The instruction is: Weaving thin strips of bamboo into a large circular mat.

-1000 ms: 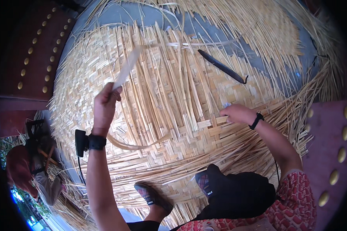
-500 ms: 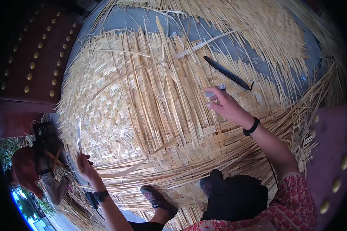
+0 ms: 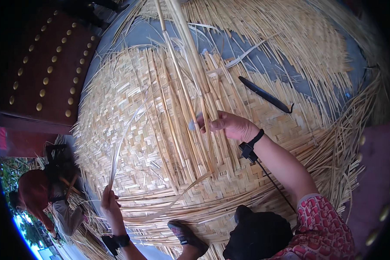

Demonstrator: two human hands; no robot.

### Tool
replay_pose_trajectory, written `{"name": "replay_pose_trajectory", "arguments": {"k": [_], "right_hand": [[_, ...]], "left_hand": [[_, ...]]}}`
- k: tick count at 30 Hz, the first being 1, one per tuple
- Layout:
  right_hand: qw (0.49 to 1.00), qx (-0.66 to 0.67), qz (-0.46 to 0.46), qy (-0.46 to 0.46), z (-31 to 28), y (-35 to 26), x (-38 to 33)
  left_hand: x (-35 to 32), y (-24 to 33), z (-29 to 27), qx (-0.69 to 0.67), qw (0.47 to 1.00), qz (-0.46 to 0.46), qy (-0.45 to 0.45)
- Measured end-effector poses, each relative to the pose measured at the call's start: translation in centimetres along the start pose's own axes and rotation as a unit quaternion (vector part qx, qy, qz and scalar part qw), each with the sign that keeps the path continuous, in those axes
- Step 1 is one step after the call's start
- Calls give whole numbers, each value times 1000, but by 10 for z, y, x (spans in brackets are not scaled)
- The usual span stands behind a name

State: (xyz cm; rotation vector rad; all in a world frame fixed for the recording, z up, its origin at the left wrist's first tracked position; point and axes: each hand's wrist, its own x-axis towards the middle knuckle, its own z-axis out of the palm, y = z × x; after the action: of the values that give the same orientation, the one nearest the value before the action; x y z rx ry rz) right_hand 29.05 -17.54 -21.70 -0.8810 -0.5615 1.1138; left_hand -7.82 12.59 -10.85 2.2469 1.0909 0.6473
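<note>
My left hand (image 3: 112, 206) is closed on one end of a long pale reed strip (image 3: 116, 158), which bends upward over the left part of a woven reed mat (image 3: 104, 112). My right hand (image 3: 232, 126) is above the middle of the mat, its fingers wrapped round several long reed strips (image 3: 195, 60) that stand up toward the far edge. Something pale grey covers a fingertip of that hand. Loose strips lie lengthwise under it, over the weave. To the right of them rests a dark, slim, slightly curved tool (image 3: 266, 94) with a small hook at its end.
Another reed mat (image 3: 307, 47) with frayed edges lies at the far right, on grey floor (image 3: 290, 80). Loose reeds spread along the right side. A dark red studded door (image 3: 43, 73) is at left. A person in dark red (image 3: 32, 190) bends over reeds at lower left.
My right hand has moved left and closed on several reed strips, raising them off the mat. My left hand has shifted slightly right and down with its strip.
</note>
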Motion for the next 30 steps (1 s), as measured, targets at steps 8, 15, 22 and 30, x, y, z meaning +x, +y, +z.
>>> {"name": "replay_pose_trajectory", "arguments": {"k": [8, 15, 22, 30], "right_hand": [[892, -333, -221, 210, -12, -28, -59], [641, -742, 127, 150, -58, 42, -182], [679, -712, 114, 141, -51, 44, -188], [720, -659, 202, 81, -56, 12, -191]], "left_hand": [[-9, -99, -15, -474, 681, -300, 471], [-45, -134, 58, -604, 645, -396, 250], [-110, -14, 209, -560, 734, -355, -151], [-121, -6, 230, -332, 909, -240, -73]]}}
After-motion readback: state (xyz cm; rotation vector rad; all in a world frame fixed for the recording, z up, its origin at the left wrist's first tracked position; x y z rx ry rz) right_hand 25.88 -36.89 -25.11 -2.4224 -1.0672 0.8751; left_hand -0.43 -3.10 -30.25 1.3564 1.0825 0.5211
